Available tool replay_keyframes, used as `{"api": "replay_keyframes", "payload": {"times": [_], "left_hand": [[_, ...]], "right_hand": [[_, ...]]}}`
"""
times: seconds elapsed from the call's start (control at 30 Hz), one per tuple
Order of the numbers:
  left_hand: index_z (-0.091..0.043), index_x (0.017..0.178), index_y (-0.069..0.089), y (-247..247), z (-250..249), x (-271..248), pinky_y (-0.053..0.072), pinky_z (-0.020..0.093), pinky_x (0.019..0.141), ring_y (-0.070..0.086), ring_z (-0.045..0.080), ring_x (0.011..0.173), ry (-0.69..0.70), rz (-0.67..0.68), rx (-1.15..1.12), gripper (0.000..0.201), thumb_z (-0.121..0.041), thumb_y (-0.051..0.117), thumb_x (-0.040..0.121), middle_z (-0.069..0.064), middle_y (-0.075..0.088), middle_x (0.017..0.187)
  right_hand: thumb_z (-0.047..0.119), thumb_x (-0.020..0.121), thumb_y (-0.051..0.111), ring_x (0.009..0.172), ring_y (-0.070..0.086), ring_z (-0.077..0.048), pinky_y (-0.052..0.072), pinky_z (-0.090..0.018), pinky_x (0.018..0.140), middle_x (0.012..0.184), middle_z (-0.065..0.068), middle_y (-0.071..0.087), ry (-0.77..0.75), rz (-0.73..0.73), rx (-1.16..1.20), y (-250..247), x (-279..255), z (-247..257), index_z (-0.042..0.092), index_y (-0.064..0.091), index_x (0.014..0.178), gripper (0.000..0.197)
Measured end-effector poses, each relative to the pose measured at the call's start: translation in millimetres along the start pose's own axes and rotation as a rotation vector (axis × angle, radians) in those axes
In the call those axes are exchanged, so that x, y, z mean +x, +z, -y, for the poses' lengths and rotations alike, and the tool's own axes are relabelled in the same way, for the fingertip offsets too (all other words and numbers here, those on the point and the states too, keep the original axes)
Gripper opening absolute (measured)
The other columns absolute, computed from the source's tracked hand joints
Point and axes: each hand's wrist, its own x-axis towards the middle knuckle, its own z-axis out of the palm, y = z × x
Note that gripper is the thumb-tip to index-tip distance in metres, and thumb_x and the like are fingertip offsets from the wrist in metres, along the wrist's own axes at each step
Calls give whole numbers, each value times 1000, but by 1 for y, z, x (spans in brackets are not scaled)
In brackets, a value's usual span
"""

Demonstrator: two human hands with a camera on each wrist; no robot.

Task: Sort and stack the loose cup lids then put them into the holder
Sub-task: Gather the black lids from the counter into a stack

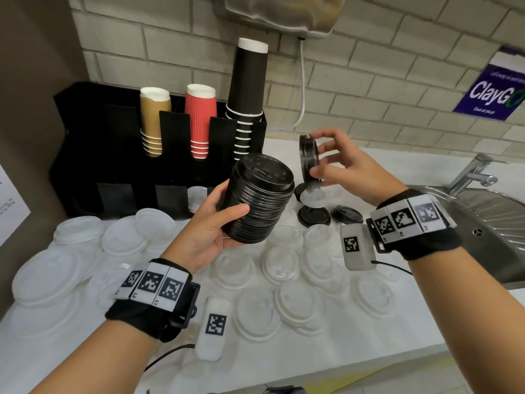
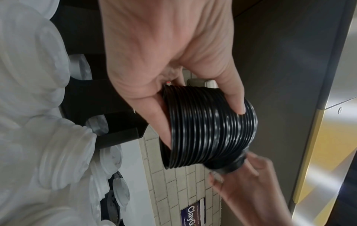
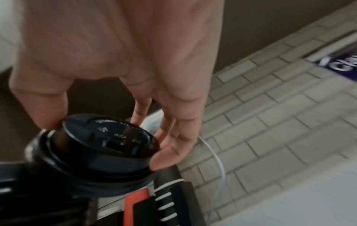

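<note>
The left hand [image 1: 208, 227] holds a tall stack of glossy black round plastic cup lids [image 1: 260, 199] in the air above the white counter [image 1: 369, 345], thumb across the near side and fingers curled round the far side. The stack leans to the right, its ribbed rims packed close, and the top lid shows a small sip slot and raised lettering. In the left wrist view the rims read as tight shiny rings [image 2: 208, 126].

Just right of the stack, the right hand [image 1: 343, 163] pinches a few more black plastic lids [image 1: 308, 157] held on edge, thumb below and fingertips above, the remaining fingers spread apart. The right wrist view shows the domed top and sip slot [image 3: 108, 142] of these lids.

Loose white translucent plastic lids [image 1: 287, 302] lie scattered over the counter, some overlapping. Three loose black lids [image 1: 314, 216] lie at the far right of them, near the steel sink [image 1: 488, 223].

At the far left stands the black compartmented cup holder [image 1: 113, 155], with gold, red and black paper cup stacks in its upper slots and a white lid showing in a lower slot.
</note>
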Motion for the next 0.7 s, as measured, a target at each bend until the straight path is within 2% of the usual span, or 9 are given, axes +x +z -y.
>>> {"api": "replay_keyframes", "payload": {"times": [0.1,0.13,0.2,0.27,0.37,0.53,0.6,0.7], "left_hand": [[-35,129,57,0,0,0,59,39,69,69,23,107,1,1,20,67,-23,79,67,2,66,125],[-36,129,57,0,0,-1,59,39,69,69,22,107,3,5,21,67,-23,79,68,2,66,126],[-38,128,57,0,0,-1,59,39,69,69,23,108,3,13,24,68,-25,82,66,2,66,127],[-41,125,60,1,0,-1,59,39,70,68,23,110,7,19,31,68,-30,83,62,2,65,128],[-45,121,62,1,0,-2,59,41,71,67,23,112,12,26,38,66,-31,83,60,0,64,129],[-46,120,62,2,0,-3,58,41,72,66,24,113,12,51,47,64,-29,82,61,0,64,130],[-44,122,61,2,-1,-3,58,41,72,65,25,115,14,53,48,66,-28,82,62,1,64,131],[-41,129,56,1,-1,-3,58,42,73,64,26,116,16,38,45,70,-25,81,65,2,62,133]], "right_hand": [[30,72,73,92,58,-4,50,-20,77,103,15,53,-124,71,-107,9,-4,22,43,44,118,55],[28,74,74,92,57,-1,48,-16,75,102,21,53,-160,98,-128,12,-5,27,39,45,120,56],[19,78,77,91,53,5,44,-8,72,100,25,53,-221,146,-159,20,-4,33,28,47,122,54],[16,80,76,92,50,7,42,-5,69,102,23,51,-248,168,-204,26,-3,36,23,50,122,51],[19,79,77,92,48,3,41,-5,67,104,18,49,-259,164,-251,32,1,39,22,53,122,50],[22,76,69,93,50,10,40,-3,69,102,24,53,-281,198,-277,35,7,47,23,56,121,47],[17,79,69,96,51,6,41,-4,69,106,21,55,-249,219,-281,35,11,47,26,55,123,47],[11,81,69,102,53,-7,41,-6,69,115,5,57,-210,236,-289,34,14,45,29,52,127,52]]}}
